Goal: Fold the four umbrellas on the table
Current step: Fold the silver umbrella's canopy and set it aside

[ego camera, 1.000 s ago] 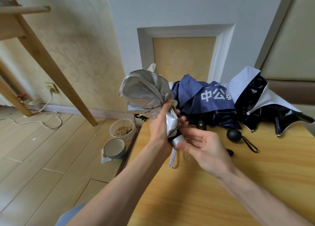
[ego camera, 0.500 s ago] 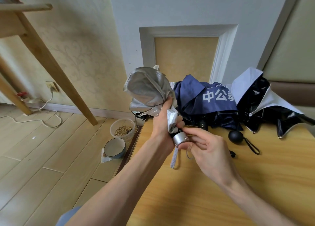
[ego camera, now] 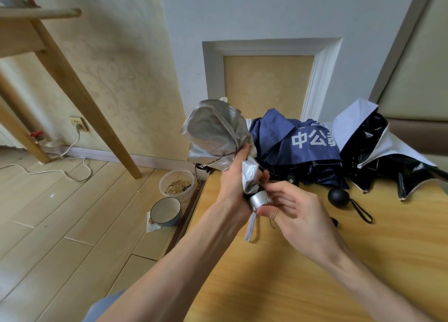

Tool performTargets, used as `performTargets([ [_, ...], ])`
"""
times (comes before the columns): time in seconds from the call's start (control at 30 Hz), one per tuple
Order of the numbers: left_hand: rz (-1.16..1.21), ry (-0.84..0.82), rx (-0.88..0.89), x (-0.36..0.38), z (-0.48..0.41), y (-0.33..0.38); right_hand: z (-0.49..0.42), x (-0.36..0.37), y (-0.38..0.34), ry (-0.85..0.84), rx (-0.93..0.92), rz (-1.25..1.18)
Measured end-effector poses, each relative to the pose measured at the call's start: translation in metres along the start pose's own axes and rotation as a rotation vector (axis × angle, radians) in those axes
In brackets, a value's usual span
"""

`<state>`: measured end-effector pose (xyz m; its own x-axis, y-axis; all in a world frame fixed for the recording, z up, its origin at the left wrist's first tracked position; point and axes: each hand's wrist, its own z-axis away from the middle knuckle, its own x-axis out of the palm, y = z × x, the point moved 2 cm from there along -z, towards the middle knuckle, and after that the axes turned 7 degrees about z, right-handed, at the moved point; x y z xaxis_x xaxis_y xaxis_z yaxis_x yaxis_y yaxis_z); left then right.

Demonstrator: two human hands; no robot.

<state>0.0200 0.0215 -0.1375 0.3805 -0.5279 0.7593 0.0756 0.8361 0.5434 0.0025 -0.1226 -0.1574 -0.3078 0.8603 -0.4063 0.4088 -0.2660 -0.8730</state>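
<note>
Fabric of the silver umbrella [ego camera: 214,137] is being gripped by the left hand [ego camera: 231,184] above the table [ego camera: 315,273], its handle [ego camera: 260,198] being pinched by the right hand [ego camera: 299,215].

- Three umbrellas: silver umbrella [ego camera: 213,132], navy umbrella [ego camera: 291,139], black-and-white umbrella [ego camera: 378,152]
- Two hands: left hand [ego camera: 231,183], right hand [ego camera: 300,215]
- One bowl [ego camera: 167,222]
- One tub of grain [ego camera: 177,176]

Bare left forearm [ego camera: 169,261], bare right forearm [ego camera: 363,285], blue-grey garment [ego camera: 106,307] below

Pale wallpapered wall [ego camera: 116,67], wood floor [ego camera: 60,224]
</note>
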Motion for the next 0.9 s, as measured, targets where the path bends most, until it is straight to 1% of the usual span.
performTargets([
  [0.07, 0.003, 0.019, 0.02, -0.002, -0.003, 0.002, -0.001, 0.001, -0.004, -0.011, 0.02, -0.048],
  [0.17, 0.052, 0.028, 0.016, -0.002, -0.001, 0.0, 0.001, 0.005, -0.008, 0.063, 0.035, -0.102],
  [0.3, 0.019, 0.029, 0.028, 0.0, 0.001, -0.002, 0.004, 0.006, -0.006, 0.134, 0.04, -0.105],
  [0.43, -0.006, 0.052, 0.029, -0.002, -0.001, -0.004, 0.009, 0.009, -0.006, 0.175, 0.009, -0.03],
  [0.53, -0.049, 0.054, 0.036, -0.004, -0.002, -0.006, 0.009, 0.007, -0.006, 0.164, -0.02, 0.033],
  [0.57, -0.063, 0.051, 0.043, -0.004, -0.001, -0.006, 0.007, 0.006, -0.008, 0.147, -0.003, 0.008],
  [0.6, -0.069, 0.041, 0.051, -0.003, -0.001, -0.005, 0.005, 0.004, -0.009, 0.129, 0.046, -0.068],
  [0.7, -0.053, -0.023, 0.058, 0.001, 0.001, -0.002, -0.005, 0.005, -0.008, 0.065, 0.344, -0.467],
  [0.73, -0.036, -0.042, 0.057, 0.003, 0.001, -0.002, -0.007, 0.007, -0.006, 0.035, 0.405, -0.55],
  [0.8, -0.014, -0.063, 0.059, 0.005, 0.0, -0.001, -0.009, 0.01, -0.005, -0.007, 0.438, -0.63],
  [0.9, -0.022, -0.046, 0.048, 0.005, 0.002, -0.005, -0.008, 0.01, -0.001, -0.006, 0.488, -0.645],
])
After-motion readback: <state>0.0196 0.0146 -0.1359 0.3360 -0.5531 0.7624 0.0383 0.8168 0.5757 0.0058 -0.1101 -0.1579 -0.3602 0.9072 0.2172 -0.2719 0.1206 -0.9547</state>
